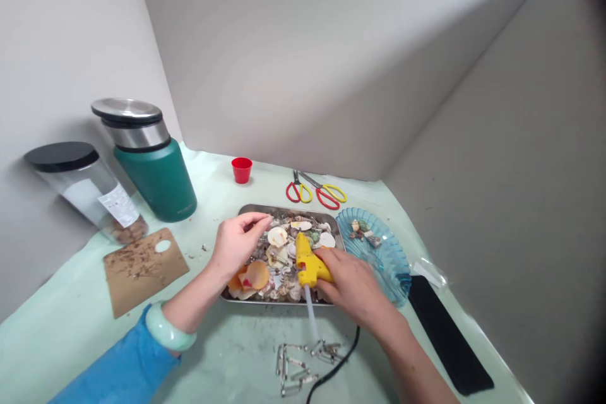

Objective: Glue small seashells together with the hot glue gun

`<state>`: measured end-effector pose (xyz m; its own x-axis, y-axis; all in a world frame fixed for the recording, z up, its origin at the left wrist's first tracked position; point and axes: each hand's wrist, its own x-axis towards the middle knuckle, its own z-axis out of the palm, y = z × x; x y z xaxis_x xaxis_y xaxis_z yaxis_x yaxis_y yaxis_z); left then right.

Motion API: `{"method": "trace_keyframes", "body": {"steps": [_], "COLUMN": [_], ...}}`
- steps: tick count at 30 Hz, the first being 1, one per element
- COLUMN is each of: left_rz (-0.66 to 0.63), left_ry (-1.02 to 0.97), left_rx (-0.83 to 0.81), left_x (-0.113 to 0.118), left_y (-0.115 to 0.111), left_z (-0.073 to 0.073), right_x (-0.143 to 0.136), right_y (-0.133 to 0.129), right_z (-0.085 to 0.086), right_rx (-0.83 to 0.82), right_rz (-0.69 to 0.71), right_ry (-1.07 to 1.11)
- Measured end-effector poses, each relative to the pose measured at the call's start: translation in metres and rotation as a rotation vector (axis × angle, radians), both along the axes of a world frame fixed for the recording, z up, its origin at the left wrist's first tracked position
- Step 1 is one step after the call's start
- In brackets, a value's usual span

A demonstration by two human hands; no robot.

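Note:
My right hand [353,281] is wrapped round a yellow glue gun [307,262], with a clear glue stick [310,312] pointing toward me from its back end. Under the gun lies a metal tray [339,237] full of seashells [277,237]. Over the tray's left side, my left hand [241,240] is closed with thumb and fingertips together; whatever it pinches is too small to make out. Several silver metal pieces [293,369] lie on the table in front of the tray, beside the gun's black cord [336,367].
A blue scalloped plate [395,265] with a few shells stands right of the tray, near a black strip [447,334]. Behind are scissors [326,196] and a red cup [242,170]. Leftward stand a green bottle [161,180], a jar [89,192] and a stained cardboard piece [146,271].

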<state>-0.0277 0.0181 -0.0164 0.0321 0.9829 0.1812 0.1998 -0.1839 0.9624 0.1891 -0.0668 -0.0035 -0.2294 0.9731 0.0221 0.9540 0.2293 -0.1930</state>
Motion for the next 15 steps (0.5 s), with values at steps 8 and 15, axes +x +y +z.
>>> {"method": "trace_keyframes", "body": {"steps": [8, 15], "left_rz": [-0.103, -0.137], "left_ry": [-0.083, -0.097], "left_rx": [-0.123, -0.135], "left_x": [0.008, 0.011], "left_y": [-0.016, -0.023], "left_z": [0.024, 0.028], "right_x": [-0.016, -0.011], "right_y": [0.001, 0.005], "right_z": [-0.004, 0.029], "right_rx": [-0.003, 0.402], "right_rz": [0.09, 0.077], "right_ry": [-0.011, 0.363]}}
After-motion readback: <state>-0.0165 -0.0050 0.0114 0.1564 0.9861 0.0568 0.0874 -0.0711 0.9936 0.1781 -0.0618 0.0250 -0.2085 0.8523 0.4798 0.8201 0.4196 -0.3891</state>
